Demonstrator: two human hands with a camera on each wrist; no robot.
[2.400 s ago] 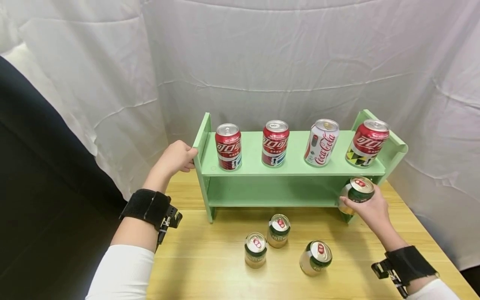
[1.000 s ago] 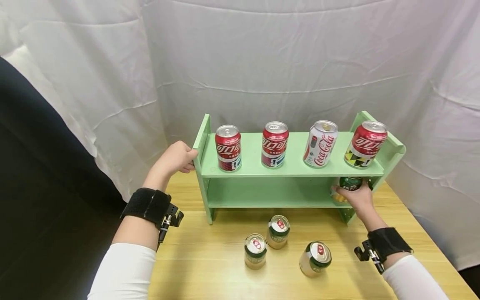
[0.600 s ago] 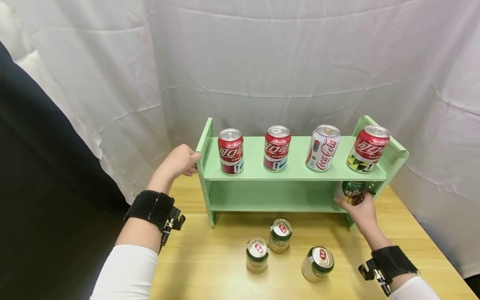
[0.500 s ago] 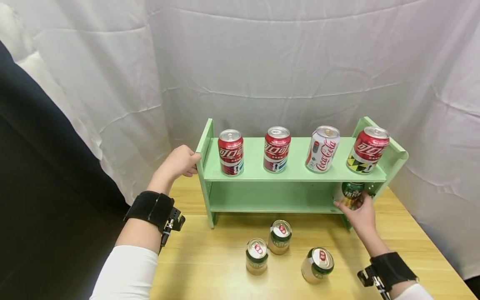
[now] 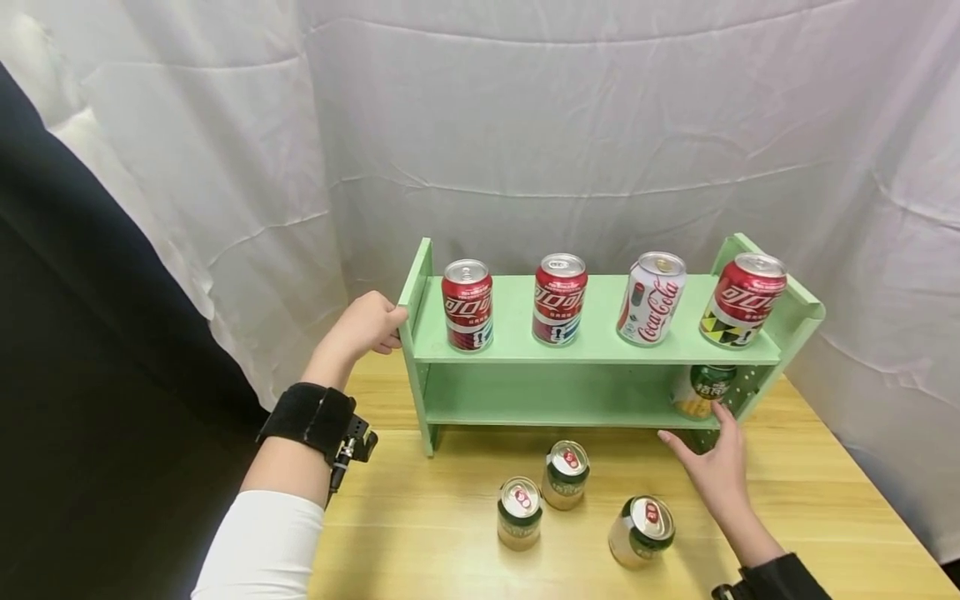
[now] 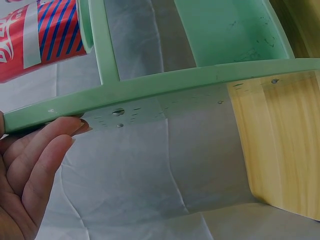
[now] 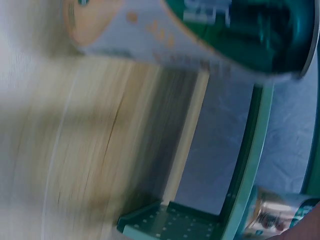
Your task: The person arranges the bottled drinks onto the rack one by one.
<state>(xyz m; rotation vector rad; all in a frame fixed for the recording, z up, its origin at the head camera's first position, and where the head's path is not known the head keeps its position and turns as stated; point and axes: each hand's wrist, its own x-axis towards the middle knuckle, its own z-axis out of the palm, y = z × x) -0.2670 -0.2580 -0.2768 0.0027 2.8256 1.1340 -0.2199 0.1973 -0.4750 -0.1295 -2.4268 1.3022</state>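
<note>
My left hand (image 5: 366, 323) grips the left side panel of a light green two-tier shelf (image 5: 525, 396). In the left wrist view its fingers (image 6: 45, 160) press against the panel's outer face. A green, white and gold drink can (image 5: 697, 393) stands upright at the right end of the lower tier, its top partly hidden by the upper board. Just in front of it my right hand (image 5: 716, 471) holds nothing, thumb and fingers spread, index fingertip overlapping the can's lower edge in the head view. The right wrist view shows that can (image 7: 272, 212) at the bottom right, beside a blurred fingertip.
On the upper tier stand red cola cans (image 5: 467, 307) (image 5: 558, 302) (image 5: 744, 302) and a white one (image 5: 652, 300). Three green-and-gold cans (image 5: 519, 517) (image 5: 566, 477) (image 5: 637, 537) stand on the wooden table (image 5: 420, 533) before the shelf. Pale cloth (image 5: 570, 125) hangs behind.
My right hand has carried the green can into the lower tier's right end, let go of it and drawn back toward me. My left hand keeps its hold on the panel.
</note>
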